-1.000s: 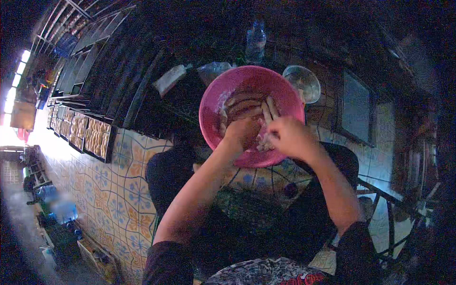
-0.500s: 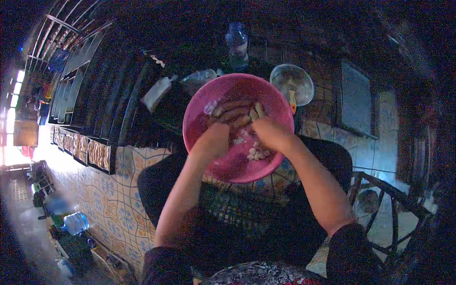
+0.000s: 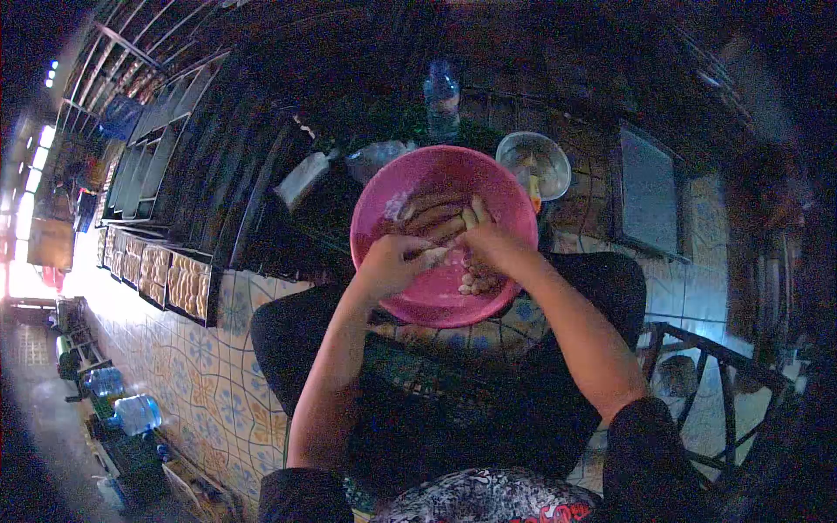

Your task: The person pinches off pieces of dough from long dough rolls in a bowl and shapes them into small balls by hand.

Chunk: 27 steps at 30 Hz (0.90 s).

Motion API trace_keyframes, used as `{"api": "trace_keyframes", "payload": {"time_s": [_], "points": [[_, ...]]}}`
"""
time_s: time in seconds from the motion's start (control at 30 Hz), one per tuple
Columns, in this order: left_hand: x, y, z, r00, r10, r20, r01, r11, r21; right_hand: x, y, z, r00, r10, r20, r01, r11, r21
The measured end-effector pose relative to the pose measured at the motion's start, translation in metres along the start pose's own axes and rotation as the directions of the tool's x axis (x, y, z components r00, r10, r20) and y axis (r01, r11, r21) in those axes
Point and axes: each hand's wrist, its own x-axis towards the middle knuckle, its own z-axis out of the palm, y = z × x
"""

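Note:
A round pink basin (image 3: pixel 375 196) is over my lap, between my knees. Several long, brown dough-like rolls (image 3: pixel 436 211) lie at its far side, and a cluster of small pale pieces (image 3: pixel 471 282) sits near its right front. My left hand (image 3: pixel 391 266) is inside the basin, its fingers curled round a small pale piece (image 3: pixel 431 257). My right hand (image 3: pixel 493 244) reaches in from the right, its fingers against a pale, dough-like piece (image 3: pixel 476 214) beside the rolls.
Beyond the basin stand a clear plastic bottle (image 3: pixel 442 100) and a metal bowl (image 3: pixel 558 166) with a brush (image 3: pixel 534 185). Plastic bags (image 3: pixel 303 179) lie to the left. Trays of pale rolls (image 3: pixel 187 286) are at the left; a metal frame (image 3: pixel 741 357) is at the lower right.
My left hand has opened out from a closed, blurred shape and now shows a pale piece at its fingers. The view has shifted slightly. My right hand stays near the rolls.

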Motion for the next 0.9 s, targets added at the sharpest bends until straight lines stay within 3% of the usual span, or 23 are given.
{"api": "trace_keyframes", "payload": {"time_s": [0.03,0.1,0.13,0.2,0.23,0.27,0.3,0.33,0.37,0.43,0.57,0.63,0.77,0.83,0.87,0.9], "points": [[-0.005,-0.003,0.004,0.999,-0.023,-0.033,0.023,1.0,-0.005,-0.008,-0.001,-0.01,0.993,0.039,0.112,-0.055,0.988,0.143],[-0.017,-0.005,0.015,0.994,-0.036,-0.102,0.035,0.999,-0.019,-0.002,-0.054,-0.104,0.936,0.115,0.331,-0.242,0.896,0.372],[-0.021,-0.005,0.018,0.987,-0.046,-0.154,0.042,0.999,-0.028,-0.002,-0.07,-0.121,0.937,0.106,0.334,-0.234,0.899,0.371],[-0.026,0.002,0.017,0.993,-0.049,-0.103,0.041,0.996,-0.078,-0.007,-0.091,-0.137,0.953,0.042,0.299,-0.219,0.778,0.59],[-0.027,0.007,0.015,0.998,-0.045,-0.046,0.039,0.991,-0.126,-0.012,-0.095,-0.132,0.955,0.049,0.292,-0.22,0.778,0.588],[-0.027,0.009,0.016,0.998,-0.034,-0.043,0.029,0.992,-0.123,-0.017,-0.094,-0.122,0.997,-0.025,0.072,-0.006,0.917,0.4],[-0.028,0.009,0.018,0.998,-0.056,-0.029,0.049,0.975,-0.218,-0.019,-0.094,-0.118,0.98,-0.157,-0.122,0.173,0.975,0.138],[-0.027,0.007,0.019,0.997,-0.08,-0.011,0.073,0.947,-0.312,-0.02,-0.092,-0.115,0.969,-0.17,-0.178,0.198,0.969,0.148],[-0.026,0.005,0.019,0.997,-0.074,-0.011,0.067,0.948,-0.311,-0.023,-0.088,-0.107,0.969,-0.17,-0.18,0.197,0.97,0.143],[-0.023,-0.001,0.017,0.988,-0.14,0.064,0.153,0.932,-0.327,-0.024,-0.08,-0.09,0.997,-0.015,0.077,-0.013,0.936,0.352],[-0.028,0.019,0.002,0.98,-0.15,0.132,0.188,0.913,-0.363,-0.018,-0.093,-0.104,0.999,-0.009,-0.038,0.023,0.927,0.374],[-0.031,0.023,0.005,0.996,-0.086,-0.017,0.079,0.964,-0.254,-0.018,-0.094,-0.103,0.981,-0.114,-0.157,0.153,0.953,0.261],[-0.033,0.031,-0.006,0.991,-0.135,-0.002,0.131,0.966,-0.223,-0.01,-0.088,-0.117,0.963,-0.207,-0.171,0.246,0.935,0.255],[-0.028,0.031,-0.005,0.994,-0.077,-0.082,0.042,0.93,-0.365,-0.008,-0.09,-0.133,0.993,-0.08,-0.092,0.115,0.856,0.503],[-0.024,0.027,-0.001,0.994,-0.071,-0.089,0.034,0.932,-0.362,-0.006,-0.088,-0.132,0.992,-0.085,-0.098,0.123,0.858,0.498],[-0.022,0.024,0.006,0.992,-0.068,-0.104,0.007,0.864,-0.503,-0.006,-0.086,-0.129,0.985,-0.079,-0.154,0.149,0.838,0.525]]}}
